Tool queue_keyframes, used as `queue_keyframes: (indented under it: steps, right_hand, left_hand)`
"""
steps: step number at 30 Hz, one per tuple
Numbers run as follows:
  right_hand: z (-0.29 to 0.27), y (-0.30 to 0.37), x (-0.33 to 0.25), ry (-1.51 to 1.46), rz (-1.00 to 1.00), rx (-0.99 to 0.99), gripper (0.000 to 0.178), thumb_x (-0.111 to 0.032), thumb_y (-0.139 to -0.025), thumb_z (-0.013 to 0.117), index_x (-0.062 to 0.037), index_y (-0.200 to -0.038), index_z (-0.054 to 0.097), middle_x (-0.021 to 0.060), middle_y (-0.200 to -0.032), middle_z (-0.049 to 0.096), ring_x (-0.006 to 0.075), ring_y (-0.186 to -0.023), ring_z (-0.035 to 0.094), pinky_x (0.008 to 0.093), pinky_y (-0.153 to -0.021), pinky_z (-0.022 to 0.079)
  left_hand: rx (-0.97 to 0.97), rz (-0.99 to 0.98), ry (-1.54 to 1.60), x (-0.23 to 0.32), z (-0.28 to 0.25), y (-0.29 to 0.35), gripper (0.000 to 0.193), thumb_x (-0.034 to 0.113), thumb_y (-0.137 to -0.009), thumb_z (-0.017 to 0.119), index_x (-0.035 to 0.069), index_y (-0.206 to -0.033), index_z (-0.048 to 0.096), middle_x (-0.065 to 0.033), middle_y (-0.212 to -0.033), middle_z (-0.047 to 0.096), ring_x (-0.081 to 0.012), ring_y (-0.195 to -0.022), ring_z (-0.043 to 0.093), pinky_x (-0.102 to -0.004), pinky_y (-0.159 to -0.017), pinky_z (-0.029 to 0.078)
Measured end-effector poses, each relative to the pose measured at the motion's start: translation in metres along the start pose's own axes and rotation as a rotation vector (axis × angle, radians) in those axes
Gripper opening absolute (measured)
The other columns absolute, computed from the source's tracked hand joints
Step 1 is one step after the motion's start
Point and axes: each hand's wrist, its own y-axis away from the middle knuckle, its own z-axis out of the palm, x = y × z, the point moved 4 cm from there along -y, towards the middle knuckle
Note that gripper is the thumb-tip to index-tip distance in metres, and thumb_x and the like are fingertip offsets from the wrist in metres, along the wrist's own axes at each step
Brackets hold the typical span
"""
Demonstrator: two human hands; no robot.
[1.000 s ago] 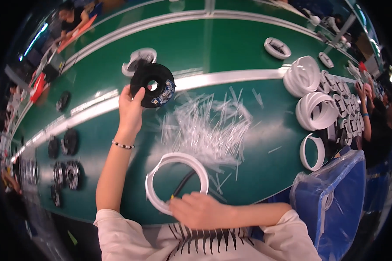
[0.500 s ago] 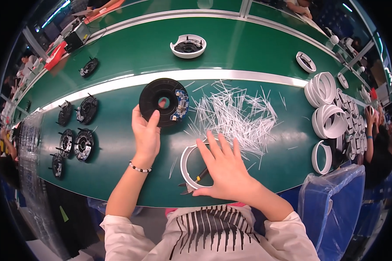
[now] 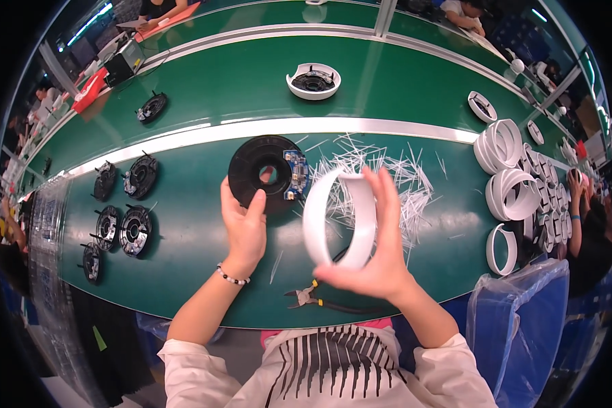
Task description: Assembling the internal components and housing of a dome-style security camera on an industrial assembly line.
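Observation:
My left hand (image 3: 245,228) grips a black round disc (image 3: 248,163) by its lower edge. The disc has a hole in its middle and a blue circuit board (image 3: 296,175) on its right side. In my right hand (image 3: 386,248) is a white plastic ring (image 3: 317,224), tilted up on its side, with the thumb below and the fingers at its upper rim. Ring and disc are close together but look apart. Diagonal cutters (image 3: 306,296) with dark, yellow-marked handles lie on the green table below the ring. Behind the ring spreads a heap of thin white strips (image 3: 408,183).
Several black disc assemblies (image 3: 135,230) lie at the left. White rings (image 3: 502,249) are stacked at the right, near a blue plastic-covered bin (image 3: 517,326). Beyond a metal rail (image 3: 251,128), a white ring with a black disc inside (image 3: 313,81) sits on a green belt. Other people work farther off.
My right hand has taken hold of the white ring and lifted it off the table, uncovering the cutters. The disc in my left hand has shifted slightly right. Parts on the belt have moved right.

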Motion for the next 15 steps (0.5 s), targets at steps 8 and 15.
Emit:
queue_keyframes:
  steps: [8, 15]
  right_hand:
    - [0.029, -0.019, 0.046, -0.094, 0.064, 0.036, 0.119, -0.038, -0.05, 0.079, 0.0068, -0.13, 0.003, 0.0273, -0.129, 0.021, 0.0372, -0.12, 0.026, 0.0411, -0.099, 0.023]
    - [0.034, -0.017, 0.034, -0.026, -0.107, -0.147, 0.125, -0.036, -0.045, 0.082, 0.002, -0.132, 0.001, 0.026, -0.132, 0.022, 0.0345, -0.122, 0.026, 0.0396, -0.1, 0.022]
  left_hand:
    - [-0.378, -0.437, 0.103, -0.011, 0.022, 0.022, 0.063, 0.003, -0.073, 0.052, 0.004, -0.128, 0.022, -0.0112, -0.126, 0.036, -0.0231, -0.117, 0.036, -0.0359, -0.098, 0.029]
    - [-0.336, -0.923, 0.514, -0.013, 0.021, 0.012, 0.08, 0.068, -0.077, 0.025, 0.005, -0.125, 0.035, -0.0164, -0.121, 0.043, -0.0306, -0.109, 0.044, -0.0469, -0.092, 0.037]
